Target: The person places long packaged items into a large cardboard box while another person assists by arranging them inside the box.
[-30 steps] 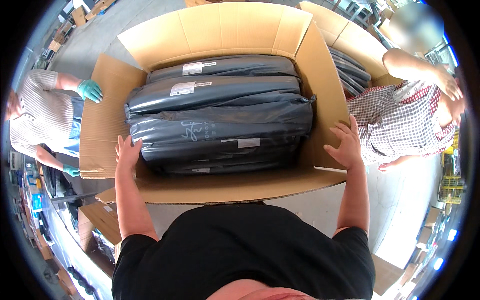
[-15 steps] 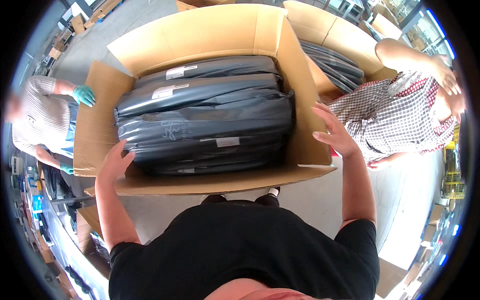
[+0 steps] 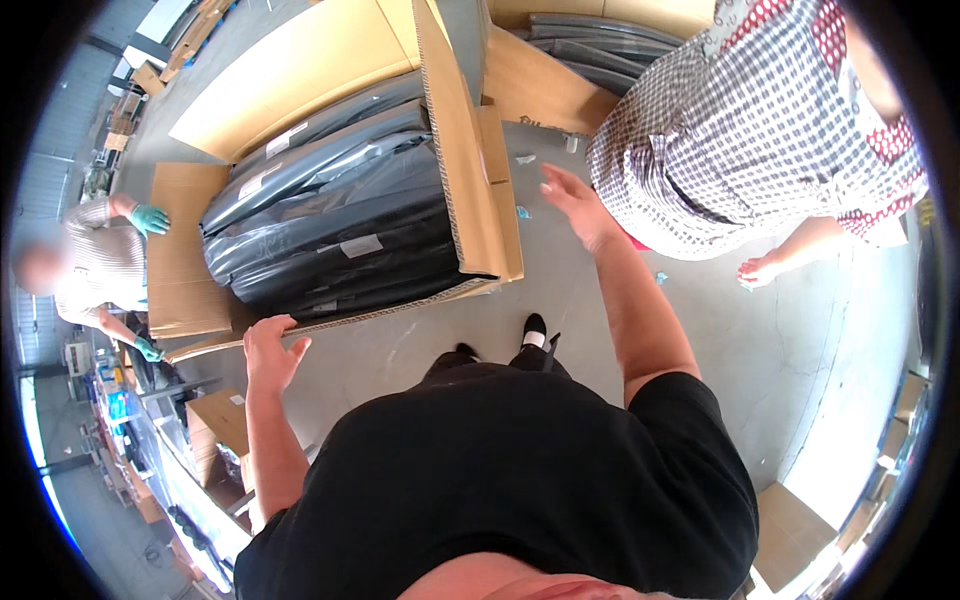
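Note:
A large open cardboard box stands in front of me, packed with long dark plastic-wrapped bundles that carry white labels. My left hand is at the near flap's edge, its fingertips touching or just over it and the thumb spread apart. To the right of the box, my right hand hangs in the air with loose, parted fingers and holds nothing. It is near the checked apron of a person on the right.
A person in green gloves touches the box's left flap. The person in the checked apron stands close on my right. Behind them, a second cardboard box holds similar dark bundles. Scraps lie on the floor.
The box now appears farther left and turned in view. My right hand has come away from its right flap. My left hand has moved from beside the bundles to the near flap's edge.

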Available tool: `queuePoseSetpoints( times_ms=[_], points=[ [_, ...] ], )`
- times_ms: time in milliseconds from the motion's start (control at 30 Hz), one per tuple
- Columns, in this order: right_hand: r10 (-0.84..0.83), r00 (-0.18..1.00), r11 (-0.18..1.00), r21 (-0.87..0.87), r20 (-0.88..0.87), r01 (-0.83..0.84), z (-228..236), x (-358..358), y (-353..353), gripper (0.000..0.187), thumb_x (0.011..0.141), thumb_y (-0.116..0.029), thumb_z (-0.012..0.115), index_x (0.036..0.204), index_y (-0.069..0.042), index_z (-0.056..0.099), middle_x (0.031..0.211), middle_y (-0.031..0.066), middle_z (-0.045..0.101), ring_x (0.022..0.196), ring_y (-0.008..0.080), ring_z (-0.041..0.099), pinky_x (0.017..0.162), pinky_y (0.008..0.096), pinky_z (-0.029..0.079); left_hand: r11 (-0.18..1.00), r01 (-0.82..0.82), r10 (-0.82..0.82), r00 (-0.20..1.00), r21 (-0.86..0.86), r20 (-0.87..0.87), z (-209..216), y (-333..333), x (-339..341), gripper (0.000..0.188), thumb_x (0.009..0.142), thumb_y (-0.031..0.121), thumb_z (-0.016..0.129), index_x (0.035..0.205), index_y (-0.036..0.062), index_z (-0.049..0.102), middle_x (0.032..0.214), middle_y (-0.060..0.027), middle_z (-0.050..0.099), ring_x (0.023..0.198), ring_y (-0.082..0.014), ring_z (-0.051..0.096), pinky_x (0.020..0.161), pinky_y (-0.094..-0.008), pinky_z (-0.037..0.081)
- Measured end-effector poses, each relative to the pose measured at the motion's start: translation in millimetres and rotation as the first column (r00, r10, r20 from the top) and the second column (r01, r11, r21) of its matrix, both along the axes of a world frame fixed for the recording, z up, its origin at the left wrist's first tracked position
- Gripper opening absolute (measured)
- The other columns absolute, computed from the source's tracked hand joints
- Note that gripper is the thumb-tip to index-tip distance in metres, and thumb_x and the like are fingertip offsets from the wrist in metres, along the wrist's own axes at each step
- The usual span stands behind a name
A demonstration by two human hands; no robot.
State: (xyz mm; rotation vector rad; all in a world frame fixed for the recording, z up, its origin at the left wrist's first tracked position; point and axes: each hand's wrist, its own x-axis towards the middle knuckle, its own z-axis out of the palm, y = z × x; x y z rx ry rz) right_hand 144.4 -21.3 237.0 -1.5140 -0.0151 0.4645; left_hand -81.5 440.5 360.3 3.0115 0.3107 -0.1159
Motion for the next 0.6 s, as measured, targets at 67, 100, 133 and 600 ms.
queuePoseSetpoints(
  times_ms=[67, 100, 133, 600],
  points=[
    [-0.050, 0.997, 0.998, 0.042, -0.063, 0.053, -55, -25, -21, 0.063, 0.093, -0.038, 0.061, 0.145, -0.007, 0.042, 0.147, 0.0107, 0.045, 0.137, 0.0221, 0.038, 0.113, 0.0372, 0.027, 0.999, 0.025, -0.026, 0.999, 0.041, 0.036, 0, -9, -1, 0.033, 0.069, 0.020, 0.082, 0.096, 0.0067, 0.069, 0.102, -0.0097, 0.068, 0.102, -0.0306, 0.060, 0.094, -0.0426, 0.042],
    [-0.072, 0.993, 0.994, 0.074, -0.096, 0.079, -77, -41, -28, 0.062, 0.093, -0.038, 0.061, 0.144, -0.008, 0.043, 0.145, 0.0096, 0.047, 0.136, 0.0214, 0.040, 0.112, 0.0369, 0.028, 0.999, 0.012, -0.013, 1.000, 0.043, 0.018, -3, -9, -2, 0.032, 0.069, 0.020, 0.082, 0.095, 0.0068, 0.069, 0.101, -0.0096, 0.068, 0.101, -0.0304, 0.060, 0.094, -0.0425, 0.042],
    [-0.085, 0.984, 0.993, 0.067, -0.156, 0.097, -94, -59, -32, 0.060, 0.093, -0.038, 0.060, 0.143, -0.009, 0.044, 0.143, 0.0080, 0.049, 0.134, 0.0202, 0.041, 0.110, 0.0368, 0.030, 0.999, 0.000, 0.000, 1.000, 0.041, -0.003, -5, -10, -4, 0.032, 0.069, 0.020, 0.082, 0.095, 0.0069, 0.069, 0.100, -0.0096, 0.068, 0.101, -0.0302, 0.060, 0.094, -0.0424, 0.042],
    [0.037, 0.856, 0.993, -0.078, -0.515, -0.090, -178, -163, -68, 0.062, 0.090, -0.048, 0.059, 0.138, -0.011, 0.048, 0.136, 0.0067, 0.056, 0.127, 0.0209, 0.050, 0.105, 0.0397, 0.036, 0.996, -0.065, 0.046, 0.961, 0.063, 0.274, -46, -5, -21, 0.036, 0.074, 0.024, 0.079, 0.105, 0.0103, 0.066, 0.112, -0.0046, 0.065, 0.113, -0.0265, 0.055, 0.109, -0.0479, 0.032]
  ],
)
